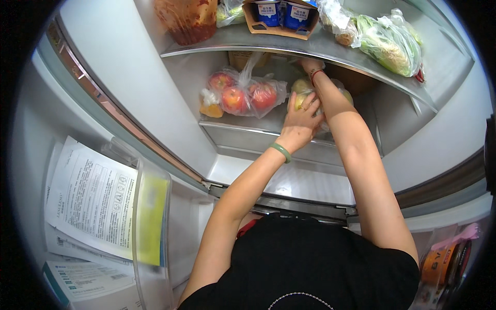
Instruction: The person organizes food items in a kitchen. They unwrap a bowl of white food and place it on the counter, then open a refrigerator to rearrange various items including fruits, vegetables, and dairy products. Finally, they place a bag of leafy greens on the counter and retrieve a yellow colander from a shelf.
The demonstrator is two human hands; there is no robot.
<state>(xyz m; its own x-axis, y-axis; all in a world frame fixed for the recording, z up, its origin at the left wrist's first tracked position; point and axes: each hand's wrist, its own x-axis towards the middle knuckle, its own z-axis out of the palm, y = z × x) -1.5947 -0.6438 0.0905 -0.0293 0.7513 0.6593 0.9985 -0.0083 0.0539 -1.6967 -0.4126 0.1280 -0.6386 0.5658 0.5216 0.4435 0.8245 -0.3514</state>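
Note:
A clear plastic bag of yellow-green round fruit (pixel 301 86) sits on the refrigerator's lower shelf, partly covered by my arms. My left hand (pixel 307 117), with a green bangle at its wrist, lies over the near side of this bag, fingers spread against it. Past the bag reaches my right hand (pixel 311 65), just under the upper shelf's front edge; a red string circles that wrist. Its fingers are mostly hidden, so their hold cannot be seen. Left of the fruit rests a knotted clear bag of red apples (pixel 262 95).
Above, the upper shelf (pixel 232 42) carries a container of reddish food (pixel 190 20), a carton of blue cups (pixel 281 18) and bagged leafy vegetables (pixel 388 45). A small bag with something orange (pixel 211 106) adjoins the apples. Papers (pixel 95 196) fill the left door bin; jars (pixel 442 266) stand at right.

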